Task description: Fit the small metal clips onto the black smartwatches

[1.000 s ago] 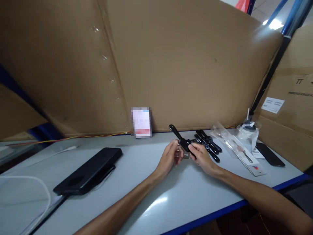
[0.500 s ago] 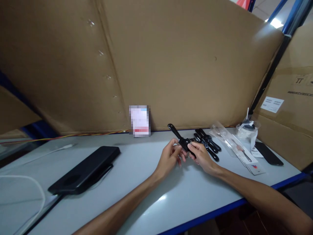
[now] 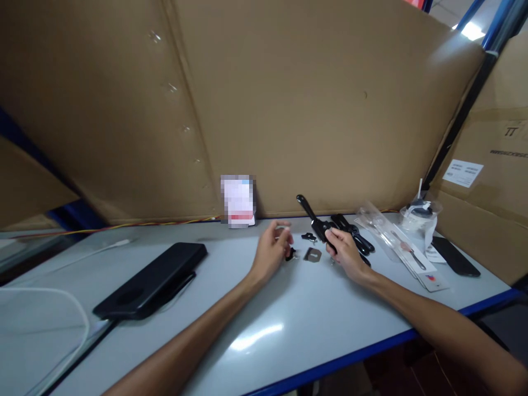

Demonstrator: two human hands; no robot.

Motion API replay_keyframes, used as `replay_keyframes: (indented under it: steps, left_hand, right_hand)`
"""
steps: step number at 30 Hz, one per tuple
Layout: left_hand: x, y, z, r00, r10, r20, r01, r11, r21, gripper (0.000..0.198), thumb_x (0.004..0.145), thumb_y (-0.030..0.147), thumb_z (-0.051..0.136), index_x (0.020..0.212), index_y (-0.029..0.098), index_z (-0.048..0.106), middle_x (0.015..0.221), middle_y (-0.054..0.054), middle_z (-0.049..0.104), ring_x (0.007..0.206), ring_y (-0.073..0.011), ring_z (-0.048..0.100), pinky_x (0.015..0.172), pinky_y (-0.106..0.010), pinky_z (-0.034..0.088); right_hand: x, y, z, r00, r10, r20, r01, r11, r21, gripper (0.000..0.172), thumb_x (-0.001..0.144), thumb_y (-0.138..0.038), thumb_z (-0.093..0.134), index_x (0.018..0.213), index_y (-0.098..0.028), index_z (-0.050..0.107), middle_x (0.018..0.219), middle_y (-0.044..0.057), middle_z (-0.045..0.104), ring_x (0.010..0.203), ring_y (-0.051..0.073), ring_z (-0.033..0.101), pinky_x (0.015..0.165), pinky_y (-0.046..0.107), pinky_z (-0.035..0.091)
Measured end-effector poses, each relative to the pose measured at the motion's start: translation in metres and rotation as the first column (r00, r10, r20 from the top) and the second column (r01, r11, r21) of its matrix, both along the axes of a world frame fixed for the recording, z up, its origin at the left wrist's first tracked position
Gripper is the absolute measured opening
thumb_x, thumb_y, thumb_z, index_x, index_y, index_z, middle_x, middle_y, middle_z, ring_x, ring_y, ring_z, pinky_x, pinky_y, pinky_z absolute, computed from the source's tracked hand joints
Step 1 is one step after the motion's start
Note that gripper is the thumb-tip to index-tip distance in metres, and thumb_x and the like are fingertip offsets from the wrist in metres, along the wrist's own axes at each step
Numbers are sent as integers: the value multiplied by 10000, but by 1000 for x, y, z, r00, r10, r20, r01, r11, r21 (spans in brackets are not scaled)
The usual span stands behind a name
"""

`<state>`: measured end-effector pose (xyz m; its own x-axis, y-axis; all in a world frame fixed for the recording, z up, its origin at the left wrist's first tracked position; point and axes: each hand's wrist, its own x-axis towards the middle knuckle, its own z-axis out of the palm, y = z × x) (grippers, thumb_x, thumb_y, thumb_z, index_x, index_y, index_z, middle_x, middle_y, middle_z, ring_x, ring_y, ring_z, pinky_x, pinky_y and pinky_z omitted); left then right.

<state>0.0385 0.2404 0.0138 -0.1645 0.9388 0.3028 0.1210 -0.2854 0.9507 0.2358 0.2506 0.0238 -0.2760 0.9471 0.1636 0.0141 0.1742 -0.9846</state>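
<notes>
A black spokeshave (image 3: 320,226) is gripped at its near handle by my right hand (image 3: 344,252), its other handle pointing up toward the cardboard. To the left, my left hand (image 3: 273,246) hovers with fingers bent and apart. Close under its fingertips is a small black part (image 3: 291,254), partly covered by the hand. A flat metal blade (image 3: 312,254) with a slot lies on the table between my hands. Another small black piece (image 3: 308,237) rests just behind the blade. More black spokeshaves (image 3: 358,237) lie behind my right hand, partly hidden.
Clear plastic packaging with a card (image 3: 406,254) lies at the right, near a plastic cup (image 3: 417,215) and a dark phone (image 3: 456,257). A black device with a cable (image 3: 152,281) sits at left. Cardboard (image 3: 313,110) walls the back; the table (image 3: 231,297) has a blue front edge.
My left hand has come away from the spokeshave and moved left. The right hand has shifted it slightly right and up. The blade and small black parts now show on the table.
</notes>
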Motion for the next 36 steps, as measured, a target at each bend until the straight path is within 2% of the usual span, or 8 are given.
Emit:
replay_keyframes:
  steps: [2,4,8,12,15,24,28,36]
  left_hand:
    - [-18,10,-3,984,94,-149,-88,995,47,264,831,428,565,953,193,562,624,54,537,472,-109,464,484,-227,360]
    - [-31,15,-5,927,90,-364,-80,996,41,198,827,366,531,868,184,597,624,23,564,542,-134,496,551,-249,369]
    - [-37,11,0,703,-11,-711,-5,1000,-20,219,829,272,498,941,195,670,707,-11,659,630,-175,536,627,-282,350]
    - [-32,0,9,461,-169,-871,169,981,-101,319,811,190,511,1055,223,714,844,-37,704,675,-182,564,640,-287,325]
    - [-32,-2,10,377,-218,-900,249,960,-128,321,835,204,529,1083,249,727,917,-54,694,738,-196,586,661,-290,335]
    - [-29,2,2,436,-238,-868,268,955,-127,131,817,149,515,812,201,636,788,-35,623,669,-172,497,652,-299,322]
    - [-26,0,3,477,-255,-841,284,950,-127,127,789,142,511,769,195,624,735,-34,609,633,-165,484,632,-294,315]
    - [-23,-4,-2,437,-207,-876,294,953,-79,199,795,108,498,848,198,667,849,-81,673,695,-194,547,653,-307,340]
  right_hand:
    - [4,7,0,999,-50,-21,50,999,1,508,819,-679,614,712,-231,400,526,-74,397,447,79,289,418,230,180]
    - [8,13,1,996,-87,-31,87,996,-12,498,809,-679,619,728,-223,435,534,-69,415,451,78,295,415,229,177]
    - [12,19,0,993,-115,-35,113,993,-45,476,811,-657,626,741,-214,467,539,-67,431,441,72,290,413,232,176]
    - [12,19,0,994,-103,-31,101,993,-60,459,817,-639,620,750,-214,464,539,-72,430,437,68,285,415,227,174]
    - [10,17,0,996,-82,-29,81,996,-49,451,822,-624,615,736,-219,437,536,-75,412,447,71,291,419,223,180]
    - [7,8,-3,998,-26,51,24,999,30,468,878,-585,579,663,-233,360,519,-65,402,453,78,307,436,230,206]
    - [5,8,-6,997,1,83,-6,999,49,462,898,-576,572,662,-238,361,512,-63,397,456,88,332,444,237,216]
    - [5,4,-5,989,9,151,-15,999,43,459,918,-569,550,662,-235,367,531,-54,411,454,89,318,437,241,210]
